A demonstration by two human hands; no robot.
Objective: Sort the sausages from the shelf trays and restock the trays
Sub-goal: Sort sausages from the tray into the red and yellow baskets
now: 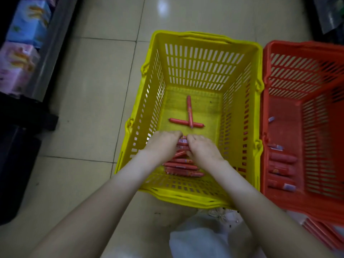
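Fingers of left hand and right hand curl round the sausage stack, tips hidden.

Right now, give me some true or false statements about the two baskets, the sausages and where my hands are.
1. Both the left hand and the right hand are on the pile of sausages in the yellow basket. True.
2. The two loose sausages beyond the hands lie parallel, apart from each other. False: they cross, one lying over the other.
3. The red basket stands right beside the yellow basket, on its right. True.
4. The red basket holds nothing. False: several thicker sausages lie on its floor.
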